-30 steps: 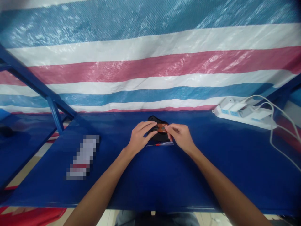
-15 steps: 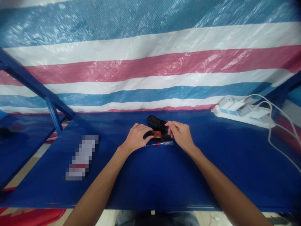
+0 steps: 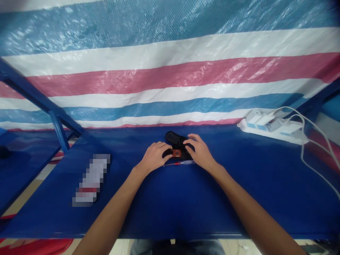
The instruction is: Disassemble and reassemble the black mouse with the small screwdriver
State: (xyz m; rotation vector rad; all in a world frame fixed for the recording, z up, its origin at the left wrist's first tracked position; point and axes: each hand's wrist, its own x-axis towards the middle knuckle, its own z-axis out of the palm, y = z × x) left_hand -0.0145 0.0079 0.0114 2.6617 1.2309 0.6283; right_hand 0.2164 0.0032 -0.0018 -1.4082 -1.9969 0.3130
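Note:
My left hand (image 3: 156,154) is closed, thumb and fingers curved round the left end of a small black casing (image 3: 167,152). An orange-brown circuit board (image 3: 176,153) shows at its right side. Fingers apart, my right hand (image 3: 199,151) hovers over the right end of the black parts, and nothing shows between the fingertips. Behind both hands lies a black hollow shell (image 3: 174,137), partly covered by the right fingers. In front of the board rests a screwdriver (image 3: 183,163) with a clear handle and red collar, its handle end near my right thumb.
The blue tabletop (image 3: 170,198) carries everything. On the left lies a blurred-out flat object (image 3: 92,179). A white power strip (image 3: 271,129) with plugs and cables sits at the back right. Blue metal braces (image 3: 60,131) and a striped tarp (image 3: 148,76) stand behind.
My right hand has gone from pinched fingers to spread ones and moved slightly left, over the screwdriver's handle end. My left hand keeps its hold on the casing.

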